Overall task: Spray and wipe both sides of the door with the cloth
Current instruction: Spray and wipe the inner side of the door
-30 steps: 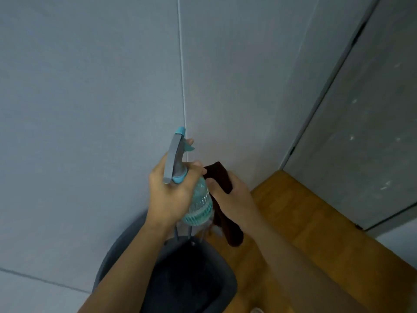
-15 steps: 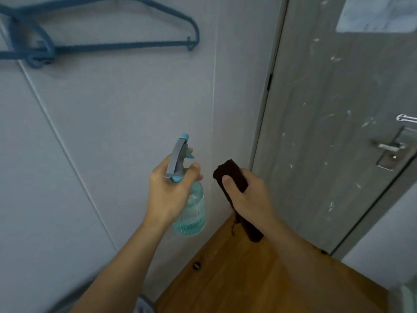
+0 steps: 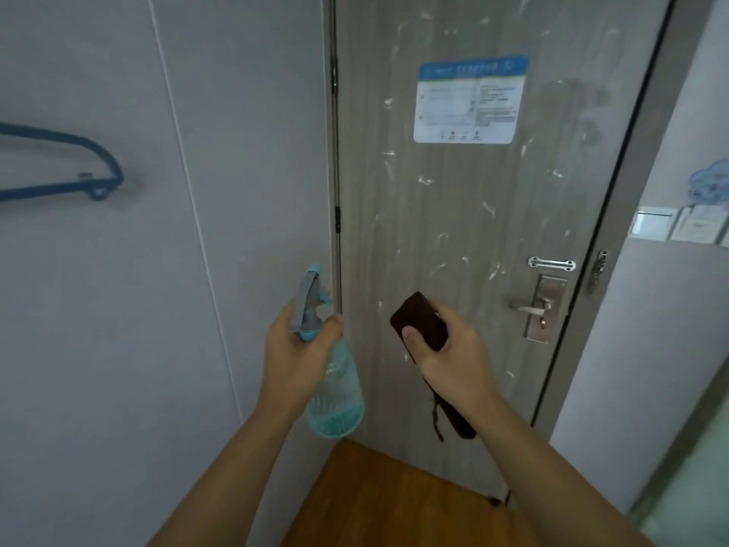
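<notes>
A grey wood-grain door (image 3: 453, 215) stands closed ahead, marked with many white smears. It carries a blue and white notice (image 3: 469, 100) and a metal lever handle (image 3: 530, 307) on its right side. My left hand (image 3: 294, 357) grips the neck of a clear teal spray bottle (image 3: 335, 396), its nozzle pointing up toward the door's hinge edge. My right hand (image 3: 453, 361) holds a folded dark brown cloth (image 3: 420, 321) a short way in front of the door, below the notice; the cloth's tail hangs under my wrist.
A pale wall panel (image 3: 157, 270) runs along the left with a blue clothes hanger (image 3: 79, 179) on it. Wooden floor (image 3: 394, 503) lies below. On the right are a white wall (image 3: 651, 329), light switches (image 3: 670, 227) and a latch (image 3: 599, 266) on the frame.
The view has lifted from the floor and a dark bin up to the door. Both hands stay shut on the bottle and the cloth, now held in front of the door.
</notes>
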`<state>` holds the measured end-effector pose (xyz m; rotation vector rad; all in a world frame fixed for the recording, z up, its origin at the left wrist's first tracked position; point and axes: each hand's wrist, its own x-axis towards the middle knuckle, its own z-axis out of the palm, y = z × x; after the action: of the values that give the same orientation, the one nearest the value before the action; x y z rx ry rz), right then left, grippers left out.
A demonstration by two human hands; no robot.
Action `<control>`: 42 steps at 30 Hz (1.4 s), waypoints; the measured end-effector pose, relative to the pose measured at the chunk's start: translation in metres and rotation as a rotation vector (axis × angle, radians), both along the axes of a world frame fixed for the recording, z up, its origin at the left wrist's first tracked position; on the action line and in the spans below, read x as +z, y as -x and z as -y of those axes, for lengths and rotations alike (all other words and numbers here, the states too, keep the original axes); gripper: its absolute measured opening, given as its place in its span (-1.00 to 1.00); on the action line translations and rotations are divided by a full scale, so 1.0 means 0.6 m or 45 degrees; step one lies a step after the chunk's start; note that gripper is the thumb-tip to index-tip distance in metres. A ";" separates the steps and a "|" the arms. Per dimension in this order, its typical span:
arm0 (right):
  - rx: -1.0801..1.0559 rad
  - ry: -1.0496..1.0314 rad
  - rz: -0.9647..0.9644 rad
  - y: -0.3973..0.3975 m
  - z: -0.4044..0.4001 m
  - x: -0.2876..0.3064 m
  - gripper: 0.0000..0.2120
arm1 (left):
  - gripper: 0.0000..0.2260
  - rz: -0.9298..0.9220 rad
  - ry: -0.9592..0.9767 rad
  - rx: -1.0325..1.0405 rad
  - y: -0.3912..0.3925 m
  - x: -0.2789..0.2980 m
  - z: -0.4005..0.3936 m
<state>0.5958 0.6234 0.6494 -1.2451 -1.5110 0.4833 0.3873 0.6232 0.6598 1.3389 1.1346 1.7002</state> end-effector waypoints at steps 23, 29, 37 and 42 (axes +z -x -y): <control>-0.785 0.160 0.239 -0.211 -0.483 0.018 -0.79 | -0.70 -0.012 -0.142 -0.491 -0.169 0.088 -0.613; -0.797 0.098 0.225 -0.309 -0.522 -0.007 -0.58 | -0.66 -0.035 -0.112 -0.525 -0.293 0.055 -0.662; -0.702 0.010 0.244 -0.479 -0.581 0.030 -0.63 | -0.85 0.013 -0.094 -0.512 -0.471 0.074 -0.692; -0.622 -0.063 0.282 -0.575 -0.613 0.066 -0.66 | -0.88 0.023 -0.162 -0.473 -0.554 0.111 -0.705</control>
<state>0.9407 0.9914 0.6891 -1.6051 -1.3222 -0.0141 0.7197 1.0460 0.7261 1.5018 0.7207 1.5241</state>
